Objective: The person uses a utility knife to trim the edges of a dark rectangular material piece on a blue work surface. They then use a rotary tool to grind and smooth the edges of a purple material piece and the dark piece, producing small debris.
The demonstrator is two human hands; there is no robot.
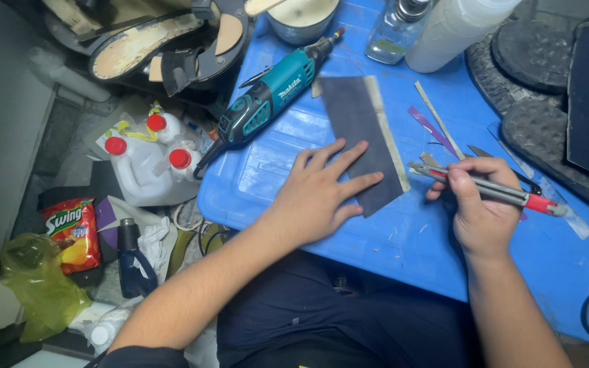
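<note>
- Head view: the left hand [318,194] lies flat, fingers spread open, pressing on the lower part of a dark grey sheet of material [361,136] with a pale strip along its right edge.
- The sheet lies on a blue plastic lid [403,238] which serves as work surface, near its middle.
- The right hand [482,208] is closed around a utility knife [492,189] with grey body and red end; the blade end points left, just beside the right edge of the sheet. I cannot tell if the blade touches it.
- A teal rotary tool [274,99] lies diagonally on the lid, up-left of the sheet.
- Thin offcut strips [436,123] lie on the lid, between the sheet and the black rubber soles [547,95] at the right.
- On the floor at the left stand white jugs with red caps [148,160]; a red snack bag [75,233] lies further down-left.
</note>
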